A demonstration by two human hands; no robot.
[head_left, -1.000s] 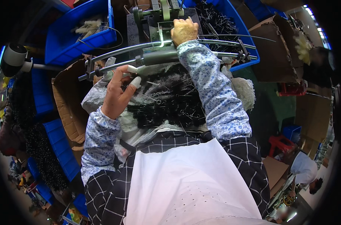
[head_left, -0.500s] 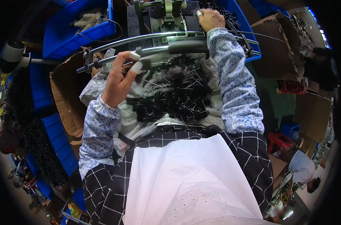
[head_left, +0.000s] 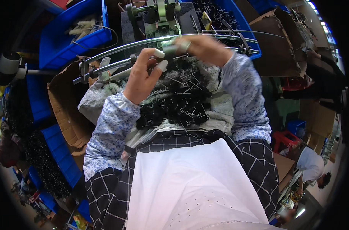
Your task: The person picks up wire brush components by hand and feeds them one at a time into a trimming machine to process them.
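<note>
My left hand (head_left: 140, 78) is raised over the near side of the metal rails, white coverings on its thumb and forefinger tips. Those two tips stand apart, and I see nothing between them. Just right of it, my right hand (head_left: 206, 49) reaches across the rails toward the dark sleeve on the near rail (head_left: 169, 50). Motion smears its fingers, so whether they hold anything is unclear. Below both hands, a heap of small black bristle brushes with twisted-wire stems and loop ends (head_left: 178, 103) lies on a pale, dirty cloth (head_left: 96, 101) over my lap.
Beyond the rails stands a dark machine (head_left: 159, 19). A blue bin (head_left: 76, 44) with pale pieces is at far left, and another blue bin (head_left: 255, 42) with wire brushes is at far right. Cardboard boxes (head_left: 65, 103) flank the work. A person in white (head_left: 310, 164) is at lower right.
My right hand has come back from the machine's right side, leftward and nearer. My left hand has moved right and slightly forward. The blurred brush by its fingertips is no longer visible there.
</note>
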